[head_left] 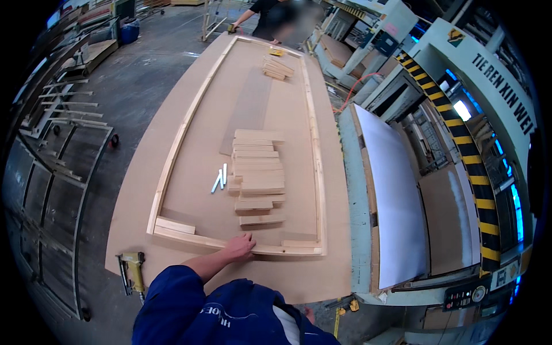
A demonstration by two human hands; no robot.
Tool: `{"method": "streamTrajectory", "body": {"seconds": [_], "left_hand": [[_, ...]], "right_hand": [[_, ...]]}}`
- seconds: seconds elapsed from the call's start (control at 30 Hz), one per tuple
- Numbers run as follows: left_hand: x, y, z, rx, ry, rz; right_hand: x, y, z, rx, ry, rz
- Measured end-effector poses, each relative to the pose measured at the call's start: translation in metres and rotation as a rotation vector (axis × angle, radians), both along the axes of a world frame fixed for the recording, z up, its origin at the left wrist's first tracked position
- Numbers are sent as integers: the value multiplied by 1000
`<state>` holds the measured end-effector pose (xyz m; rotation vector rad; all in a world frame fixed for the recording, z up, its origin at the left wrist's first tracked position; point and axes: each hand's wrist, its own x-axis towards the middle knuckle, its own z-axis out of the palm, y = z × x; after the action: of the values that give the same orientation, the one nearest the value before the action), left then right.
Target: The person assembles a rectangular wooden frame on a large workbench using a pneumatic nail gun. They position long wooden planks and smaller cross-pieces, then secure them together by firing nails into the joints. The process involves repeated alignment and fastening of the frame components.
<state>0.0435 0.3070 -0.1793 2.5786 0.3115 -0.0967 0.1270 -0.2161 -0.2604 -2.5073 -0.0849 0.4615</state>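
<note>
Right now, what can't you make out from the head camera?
In the head view:
Right hand: mostly hidden by the blue jacket; grip unclear.
Wooden frame's near rail: partly covered by the left hand.
Co-worker: partly blurred, cut off by the top edge.
Far yellow object: too small to identify.

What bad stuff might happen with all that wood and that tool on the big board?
The yellow nail gun sits right at the corner of the brown board, so a bump might knock it off. The left hand touches the near side of the wooden frame; a hard push could shift it crooked. The loose wood blocks might slide if knocked.
</note>
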Motion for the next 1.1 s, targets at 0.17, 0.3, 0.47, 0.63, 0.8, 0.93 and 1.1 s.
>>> {"method": "streamTrajectory", "body": {"seconds": [0.17, 0.3, 0.47, 0.63, 0.8, 0.93, 1.1], "left_hand": [[-2, -2, -15, 192, -49, -38], [-14, -6, -21, 93, -195, 40], [-66, 18, -18, -215, -164, 310], [-161, 45, -8, -236, -312, 692], [-279, 46, 18, -66, -283, 1128], [-346, 19, 22, 272, -217, 1496], [-377, -16, -3, 117, -151, 1666]], "right_hand": [[39, 19, 10, 192, 148, -267], [84, 68, 12, 182, 60, -111], [123, 194, 39, 487, 84, 96], [102, 328, 72, 536, -60, 486], [33, 435, 104, 450, -20, 953], [-24, 504, 103, 313, -49, 1218], [-95, 564, 91, 183, -113, 1401]]}}
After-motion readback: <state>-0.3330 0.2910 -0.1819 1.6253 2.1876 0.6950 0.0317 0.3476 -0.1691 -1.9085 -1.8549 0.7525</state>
